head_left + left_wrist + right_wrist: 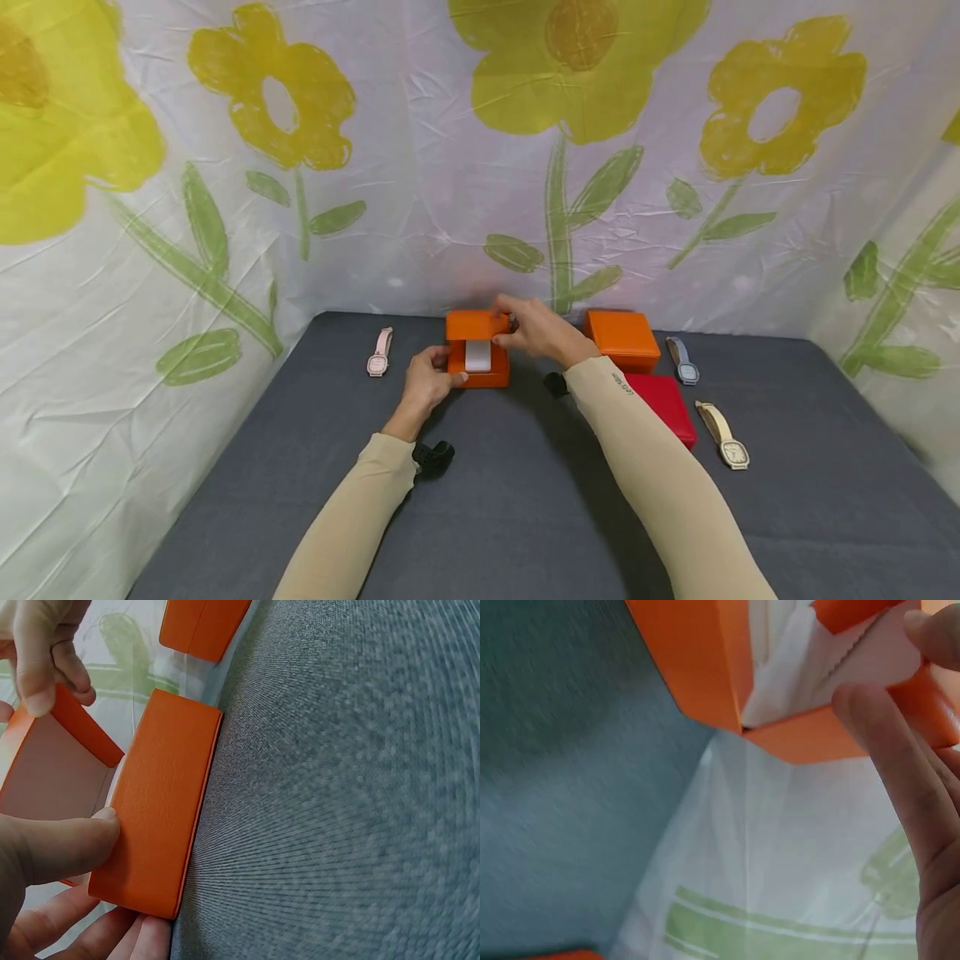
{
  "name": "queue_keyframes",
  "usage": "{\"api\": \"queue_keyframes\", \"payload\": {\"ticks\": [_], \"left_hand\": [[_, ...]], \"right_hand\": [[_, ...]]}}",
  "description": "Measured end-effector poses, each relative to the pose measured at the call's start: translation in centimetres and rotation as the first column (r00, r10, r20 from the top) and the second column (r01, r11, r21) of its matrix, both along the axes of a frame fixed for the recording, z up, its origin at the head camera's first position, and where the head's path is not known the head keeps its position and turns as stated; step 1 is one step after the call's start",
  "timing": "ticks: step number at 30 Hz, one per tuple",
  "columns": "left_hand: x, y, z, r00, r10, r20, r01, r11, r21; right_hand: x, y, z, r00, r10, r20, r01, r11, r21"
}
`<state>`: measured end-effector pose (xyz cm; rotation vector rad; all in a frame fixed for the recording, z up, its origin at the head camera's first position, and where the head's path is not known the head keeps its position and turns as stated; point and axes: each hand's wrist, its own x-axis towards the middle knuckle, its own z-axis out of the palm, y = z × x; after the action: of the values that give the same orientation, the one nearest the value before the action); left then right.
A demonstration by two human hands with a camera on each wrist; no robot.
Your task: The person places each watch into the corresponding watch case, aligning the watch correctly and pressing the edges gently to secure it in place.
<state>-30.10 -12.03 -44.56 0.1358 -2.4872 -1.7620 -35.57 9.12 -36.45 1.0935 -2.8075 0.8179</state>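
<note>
An orange watch box point(487, 380) stands at the back of the table with its lid point(468, 325) raised. Inside sits a white cushion point(477, 357). My left hand point(426, 383) grips the base at its left side; in the left wrist view the thumb point(67, 844) presses the front face and the other fingers curl round the end. At the lid's right edge, my right hand point(543, 329) pinches the lid between thumb and fingers. The right wrist view shows the lid's pale lining point(870, 664) beside the fingers.
A second orange box point(622, 337), lid down, stands at the back right, with a red box point(666, 406) in front, partly behind the right sleeve. A pink watch point(379, 352) lies left; a blue watch point(682, 361) and a cream watch point(725, 437) lie right. A flowered curtain point(420, 208) hangs behind.
</note>
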Motion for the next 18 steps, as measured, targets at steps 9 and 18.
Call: {"api": "queue_keyframes", "payload": {"ticks": [9, 18], "left_hand": [[0.1, 0.0, -0.5, 0.999, 0.020, -0.041, -0.023, 0.998, -0.065], [0.0, -0.9, 0.2, 1.000, -0.004, -0.021, -0.001, 0.977, -0.215]], "right_hand": [[-2.0, -0.1, 1.7, 0.998, 0.008, 0.063, -0.009, 1.000, 0.011], [-1.9, -1.0, 3.2, 0.999, 0.040, -0.005, -0.039, 0.993, 0.107]]}}
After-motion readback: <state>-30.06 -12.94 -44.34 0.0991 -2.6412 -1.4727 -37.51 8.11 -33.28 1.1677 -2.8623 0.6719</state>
